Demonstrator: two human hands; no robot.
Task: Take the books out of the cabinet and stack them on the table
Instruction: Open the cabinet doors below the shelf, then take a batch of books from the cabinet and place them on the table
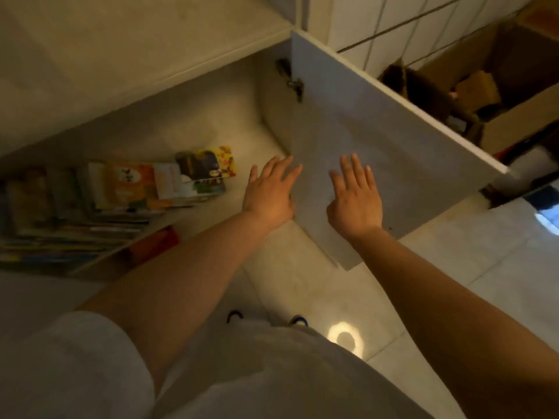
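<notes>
A low white cabinet (211,122) stands open below me. Inside it on the left, a row of colourful thin books (99,201) leans over, with a yellow and dark one (208,167) lying topmost at the right end. My left hand (269,192) hovers open at the cabinet mouth, just right of the books and apart from them. My right hand (357,198) is spread flat, fingers apart, in front of the inner face of the open grey door (393,152). Neither hand holds anything.
The open door juts out to the right. Behind it sits a cardboard box (499,95) with dark items. A red object (157,243) lies at the cabinet's lower front edge. Pale glossy floor tiles (453,267) and my shoe tips (266,317) show below.
</notes>
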